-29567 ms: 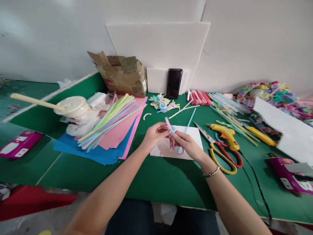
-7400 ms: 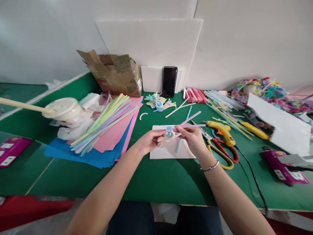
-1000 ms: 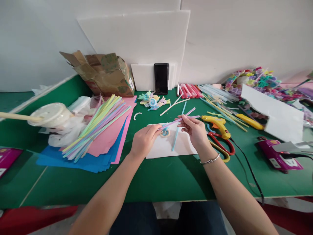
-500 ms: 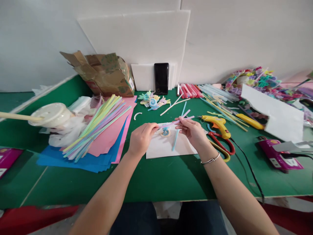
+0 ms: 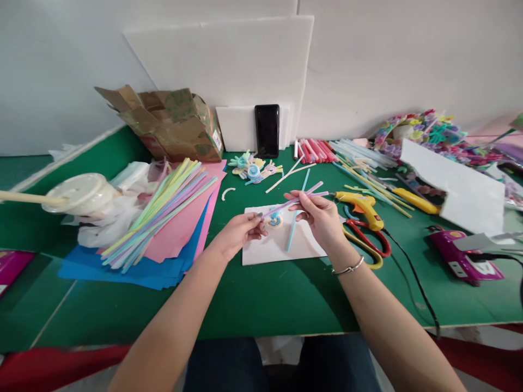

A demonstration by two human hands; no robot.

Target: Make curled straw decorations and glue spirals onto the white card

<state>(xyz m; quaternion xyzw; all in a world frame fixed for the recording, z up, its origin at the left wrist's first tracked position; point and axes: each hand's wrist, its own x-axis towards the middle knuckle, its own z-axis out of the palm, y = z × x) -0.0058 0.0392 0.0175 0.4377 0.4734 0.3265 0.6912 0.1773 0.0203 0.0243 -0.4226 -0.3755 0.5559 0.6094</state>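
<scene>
My left hand pinches the near ends of thin purple straws over a white sheet. My right hand grips the same straws further along, and their far ends point right toward a yellow glue gun. Just below the straws, a small coiled straw spiral in blue and yellow lies on the sheet. A light blue straw lies across the sheet between my hands.
Pastel straws lie on pink and blue paper at left, beside a lidded cup. Scissors lie by the glue gun. At the back stand a cardboard box and a phone; coiled straw pieces lie before them.
My left hand has drawn back toward me and now pinches the straw ends beside the spiral instead of covering it. My right hand has lifted the straws slightly.
</scene>
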